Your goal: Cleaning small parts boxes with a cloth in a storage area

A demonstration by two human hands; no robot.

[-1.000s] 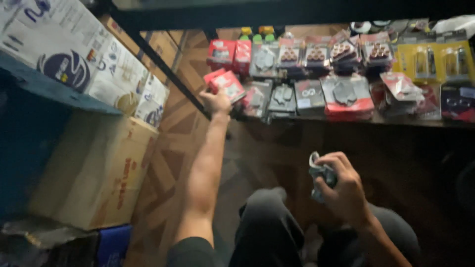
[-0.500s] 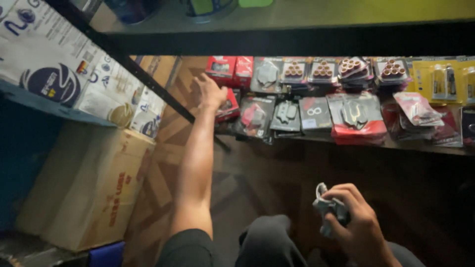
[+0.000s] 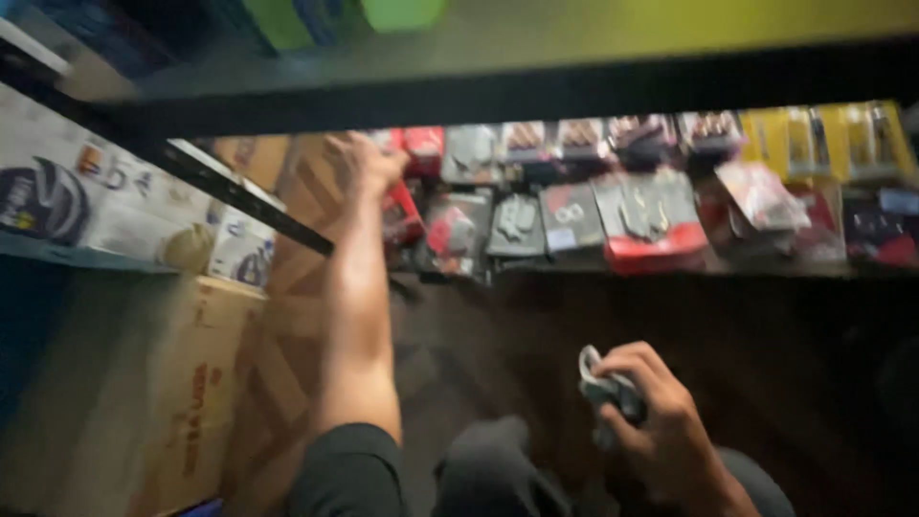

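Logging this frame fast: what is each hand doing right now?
Left hand: reaching among the red packets on the display; grip too blurred to tell.
Right hand: closed on a small grey padlock.

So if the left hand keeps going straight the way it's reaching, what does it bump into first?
Probably the red blister pack at the left end of the back row. The left hand looks right beside it already, though the blur hides whether they touch.
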